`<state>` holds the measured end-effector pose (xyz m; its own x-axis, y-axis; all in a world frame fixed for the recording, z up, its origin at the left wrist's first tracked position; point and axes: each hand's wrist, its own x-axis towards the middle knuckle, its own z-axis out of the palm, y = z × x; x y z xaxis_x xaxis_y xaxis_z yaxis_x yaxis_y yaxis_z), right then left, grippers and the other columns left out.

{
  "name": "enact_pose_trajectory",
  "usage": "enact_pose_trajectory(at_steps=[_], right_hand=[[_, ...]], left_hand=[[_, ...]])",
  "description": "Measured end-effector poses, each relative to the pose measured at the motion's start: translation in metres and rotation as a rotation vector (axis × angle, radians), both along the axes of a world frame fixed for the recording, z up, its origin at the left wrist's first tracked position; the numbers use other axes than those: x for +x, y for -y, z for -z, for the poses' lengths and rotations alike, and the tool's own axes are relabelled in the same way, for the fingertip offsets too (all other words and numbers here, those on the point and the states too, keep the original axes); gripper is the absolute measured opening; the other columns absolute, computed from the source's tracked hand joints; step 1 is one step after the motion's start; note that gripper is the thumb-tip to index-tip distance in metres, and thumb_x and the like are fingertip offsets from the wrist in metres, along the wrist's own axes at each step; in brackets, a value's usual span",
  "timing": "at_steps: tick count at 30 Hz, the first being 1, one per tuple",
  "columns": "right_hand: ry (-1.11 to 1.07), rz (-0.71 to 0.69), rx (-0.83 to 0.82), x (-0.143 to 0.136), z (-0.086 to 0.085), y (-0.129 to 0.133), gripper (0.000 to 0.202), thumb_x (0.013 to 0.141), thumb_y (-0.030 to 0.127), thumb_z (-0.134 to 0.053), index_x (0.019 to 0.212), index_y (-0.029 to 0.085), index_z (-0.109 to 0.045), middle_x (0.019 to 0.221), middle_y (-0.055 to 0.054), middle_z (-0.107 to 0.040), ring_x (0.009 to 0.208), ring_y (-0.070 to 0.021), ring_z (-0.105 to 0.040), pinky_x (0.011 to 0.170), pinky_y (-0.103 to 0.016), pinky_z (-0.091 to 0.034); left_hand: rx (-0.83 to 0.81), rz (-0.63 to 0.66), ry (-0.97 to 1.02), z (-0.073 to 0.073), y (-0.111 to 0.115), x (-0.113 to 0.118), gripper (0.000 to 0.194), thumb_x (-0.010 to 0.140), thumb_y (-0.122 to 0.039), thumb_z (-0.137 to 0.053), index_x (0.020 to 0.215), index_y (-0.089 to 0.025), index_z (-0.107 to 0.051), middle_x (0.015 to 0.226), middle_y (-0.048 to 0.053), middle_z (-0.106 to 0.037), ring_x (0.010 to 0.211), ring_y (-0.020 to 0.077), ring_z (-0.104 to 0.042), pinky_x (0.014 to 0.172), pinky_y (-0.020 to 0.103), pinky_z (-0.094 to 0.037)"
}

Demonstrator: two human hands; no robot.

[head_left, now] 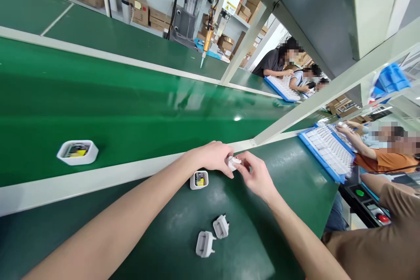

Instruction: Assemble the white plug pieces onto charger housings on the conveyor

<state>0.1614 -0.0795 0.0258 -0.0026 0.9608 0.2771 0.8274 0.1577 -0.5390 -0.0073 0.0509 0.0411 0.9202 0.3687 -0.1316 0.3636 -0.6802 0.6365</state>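
Plug part (pixel 233 162): small white piece, pinched between both hands above the near tabletop (pixel 288 175), just past the belt rail.
Left hand (pixel 211 157): closed over the part from above, fingers curled round it; looks like the steadying grip.
Right hand (pixel 254 176): fingertips closed on the part's right end, thumb and forefinger; reads as the fitting or aligning side.
Open housing (pixel 199 180): white shell, open side up, yellow and black inside showing; sits on the tabletop just below the left hand, within easy reach, probably kept face up for access.
Spare plug pieces: two white ones, (pixel 205 243) and (pixel 221 226), lying near each other lower on the tabletop, prongs out sideways; apart from the hands.
Second housing (pixel 78 152): same kind of shell, open side up, alone on the green conveyor belt (pixel 138 109), well apart to the left.
Co-workers: a person in orange (pixel 382 157) at a blue tray of white parts (pixel 326 151) to the right; more people further down the line at another tray (pixel 282 87).
Overhead: hanging driver tool (pixel 207 39) over the far belt, not in use here.
Background: cardboard boxes (pixel 141 11) on shelving.
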Motion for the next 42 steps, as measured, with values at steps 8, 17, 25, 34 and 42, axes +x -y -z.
enact_pose_trajectory(at_steps=[8, 17, 25, 34, 42], right_hand=[[0.08, 0.287, -0.044, 0.099, -0.011, 0.015, 0.063, 0.087, 0.079, -0.05, 0.094, 0.018, -0.064, 0.066, -0.004, -0.06, 0.058, -0.0215, -0.055, 0.057, -0.031, -0.043], [0.242, 0.587, 0.134, 0.148, -0.021, 0.057, 0.087, 0.083, 0.093, -0.044, 0.113, 0.013, -0.061, 0.077, -0.006, -0.053, 0.073, -0.0288, -0.055, 0.066, -0.04, -0.045], [0.024, -0.483, -0.238, -0.032, -0.007, 0.087, 0.036, 0.11, 0.05, -0.051, 0.137, 0.026, -0.055, 0.124, -0.011, -0.05, 0.104, -0.0251, -0.055, 0.091, -0.037, -0.051], [-0.2, -0.315, -0.074, 0.017, -0.002, 0.084, 0.032, 0.105, 0.045, -0.064, 0.132, 0.028, -0.061, 0.104, -0.004, -0.062, 0.086, -0.0206, -0.059, 0.077, -0.03, -0.049], [-0.09, -0.248, -0.051, 0.028, -0.034, 0.042, 0.035, 0.111, 0.039, -0.055, 0.145, 0.031, -0.058, 0.109, -0.006, -0.058, 0.091, -0.0205, -0.058, 0.079, -0.031, -0.05]], left_hand=[[0.102, -0.223, -0.08, -0.07, -0.019, -0.047, 0.061, 0.089, -0.053, -0.062, 0.141, -0.024, -0.052, 0.123, 0.009, -0.067, 0.099, 0.0248, -0.066, 0.079, 0.029, -0.046], [0.139, -0.436, -0.78, -0.087, -0.039, -0.162, 0.083, 0.053, -0.039, -0.087, 0.131, -0.023, -0.061, 0.114, 0.015, -0.068, 0.08, 0.0298, -0.068, 0.066, 0.031, -0.049], [0.289, -0.215, -0.508, -0.072, -0.024, -0.139, 0.018, 0.082, -0.026, -0.06, 0.099, -0.022, -0.064, 0.094, 0.005, -0.068, 0.078, 0.0193, -0.062, 0.06, 0.026, -0.037], [0.148, 0.05, -0.224, -0.043, 0.01, -0.011, 0.035, 0.077, -0.053, -0.074, 0.099, -0.026, -0.072, 0.104, 0.004, -0.07, 0.092, 0.0228, -0.065, 0.063, 0.026, -0.04], [0.125, 0.079, -0.056, -0.006, -0.001, 0.002, 0.059, 0.064, -0.077, -0.076, 0.083, -0.024, -0.059, 0.082, -0.001, -0.068, 0.077, 0.0217, -0.064, 0.055, 0.027, -0.031]])
